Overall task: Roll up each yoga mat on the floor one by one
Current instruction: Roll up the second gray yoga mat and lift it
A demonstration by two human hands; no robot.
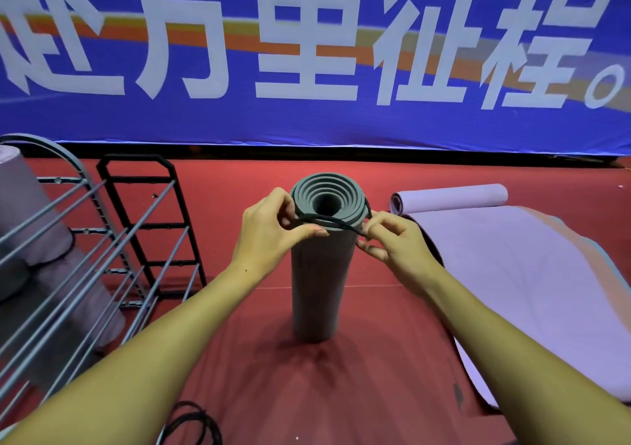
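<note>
A rolled grey yoga mat [321, 284] stands upright on the red floor in the middle of the view, its spiral end facing up. A black elastic band [336, 222] stretches across that top end. My left hand [269, 229] pinches the band at the left rim of the roll. At the right rim my right hand [392, 239] pinches the other side of the band. A purple yoga mat [519, 274] lies on the floor to the right, mostly flat, with its far end rolled [450, 198].
A grey metal rack [68, 256] holding rolled purple-grey mats [30, 226] stands at the left, with a black frame [146, 219] behind it. Loose black bands [194, 424] lie on the floor near my left forearm. A blue banner [307, 52] covers the wall ahead.
</note>
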